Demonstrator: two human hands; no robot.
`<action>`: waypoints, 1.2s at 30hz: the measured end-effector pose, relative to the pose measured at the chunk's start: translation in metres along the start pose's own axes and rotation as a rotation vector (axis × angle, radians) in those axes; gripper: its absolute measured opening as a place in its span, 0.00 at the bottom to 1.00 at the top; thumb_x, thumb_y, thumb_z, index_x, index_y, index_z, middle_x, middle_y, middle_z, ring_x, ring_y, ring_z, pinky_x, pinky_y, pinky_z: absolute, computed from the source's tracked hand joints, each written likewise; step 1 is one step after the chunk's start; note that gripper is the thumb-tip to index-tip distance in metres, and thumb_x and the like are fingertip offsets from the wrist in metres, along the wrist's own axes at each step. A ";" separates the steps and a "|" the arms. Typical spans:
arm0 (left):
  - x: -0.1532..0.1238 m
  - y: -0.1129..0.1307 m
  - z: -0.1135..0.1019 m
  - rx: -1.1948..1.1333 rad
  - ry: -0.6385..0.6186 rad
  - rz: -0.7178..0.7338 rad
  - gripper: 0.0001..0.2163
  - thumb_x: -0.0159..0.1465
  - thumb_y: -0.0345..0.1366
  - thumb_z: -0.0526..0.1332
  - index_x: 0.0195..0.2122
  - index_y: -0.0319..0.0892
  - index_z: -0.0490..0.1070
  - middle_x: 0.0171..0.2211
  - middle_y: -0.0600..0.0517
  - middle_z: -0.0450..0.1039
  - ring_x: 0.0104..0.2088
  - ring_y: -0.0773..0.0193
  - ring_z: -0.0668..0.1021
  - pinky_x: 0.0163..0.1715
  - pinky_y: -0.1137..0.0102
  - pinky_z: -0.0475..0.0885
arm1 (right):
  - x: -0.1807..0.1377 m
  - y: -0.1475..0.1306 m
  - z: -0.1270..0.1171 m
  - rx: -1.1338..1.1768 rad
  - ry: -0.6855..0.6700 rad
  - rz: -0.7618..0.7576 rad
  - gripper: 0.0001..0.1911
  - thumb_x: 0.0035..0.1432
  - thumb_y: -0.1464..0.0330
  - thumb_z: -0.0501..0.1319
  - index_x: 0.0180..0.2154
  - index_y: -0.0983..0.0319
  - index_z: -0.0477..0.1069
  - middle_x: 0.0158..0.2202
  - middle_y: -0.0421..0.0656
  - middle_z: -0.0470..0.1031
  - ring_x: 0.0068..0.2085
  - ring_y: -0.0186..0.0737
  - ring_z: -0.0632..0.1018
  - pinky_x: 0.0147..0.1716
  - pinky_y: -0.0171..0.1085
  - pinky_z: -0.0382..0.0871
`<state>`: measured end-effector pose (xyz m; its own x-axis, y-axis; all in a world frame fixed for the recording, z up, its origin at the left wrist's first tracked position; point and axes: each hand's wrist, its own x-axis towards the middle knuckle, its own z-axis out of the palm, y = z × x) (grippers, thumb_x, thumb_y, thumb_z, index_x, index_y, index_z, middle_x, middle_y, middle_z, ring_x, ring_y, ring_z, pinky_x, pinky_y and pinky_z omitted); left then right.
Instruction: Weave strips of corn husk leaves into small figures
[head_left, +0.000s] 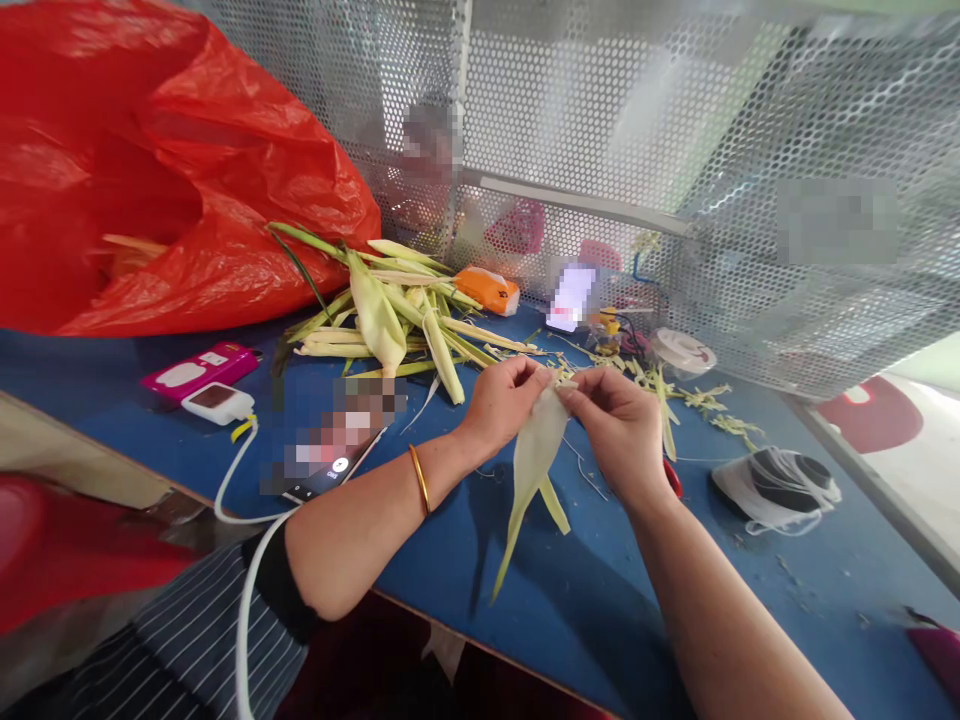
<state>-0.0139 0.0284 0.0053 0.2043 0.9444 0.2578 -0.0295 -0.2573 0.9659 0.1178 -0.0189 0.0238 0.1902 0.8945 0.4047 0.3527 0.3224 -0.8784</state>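
Between my two hands hangs a pale green corn husk (pixel 536 460), its pointed tip down over the blue table. My left hand (pixel 501 400), with a gold bangle on the wrist, pinches the husk's upper edge. The fingers of my right hand (pixel 611 415) are closed on the same edge, close beside the left. A narrow green husk strip (pixel 555 505) shows behind the hanging piece. Beyond my left hand lies a heap of corn husks (pixel 375 320). Part of a red-handled object (pixel 673 478) shows beside my right wrist.
A large red plastic bag (pixel 247 200) fills the back left. A phone (pixel 341 450), a white cable (pixel 244 600) and a magenta box (pixel 199 370) lie left. A wound spool of white string (pixel 780 485) sits right. Perforated metal panels (pixel 570 130) border the blue table (pixel 442 575).
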 end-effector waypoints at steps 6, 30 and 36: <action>0.001 -0.002 -0.001 0.045 0.044 0.047 0.11 0.62 0.42 0.59 0.29 0.40 0.71 0.26 0.53 0.70 0.28 0.68 0.69 0.28 0.73 0.63 | -0.001 0.005 0.005 0.046 -0.068 0.115 0.12 0.50 0.61 0.67 0.26 0.60 0.69 0.22 0.36 0.68 0.24 0.33 0.67 0.25 0.34 0.62; -0.006 -0.007 0.005 0.166 0.114 0.010 0.14 0.64 0.42 0.56 0.23 0.41 0.64 0.21 0.57 0.62 0.25 0.68 0.65 0.28 0.71 0.57 | -0.015 0.011 0.022 -0.143 0.182 0.035 0.14 0.55 0.59 0.62 0.25 0.61 0.68 0.20 0.34 0.65 0.23 0.32 0.64 0.23 0.32 0.60; -0.006 -0.006 0.006 0.149 0.115 -0.023 0.14 0.63 0.43 0.57 0.23 0.41 0.65 0.21 0.57 0.63 0.25 0.68 0.65 0.27 0.71 0.57 | -0.018 0.009 0.023 -0.140 0.222 0.005 0.14 0.55 0.59 0.63 0.24 0.61 0.68 0.20 0.35 0.66 0.23 0.32 0.64 0.23 0.32 0.60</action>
<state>-0.0095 0.0226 -0.0018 0.0896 0.9653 0.2451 0.1212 -0.2549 0.9593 0.0966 -0.0251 0.0024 0.3831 0.8012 0.4597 0.4713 0.2585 -0.8432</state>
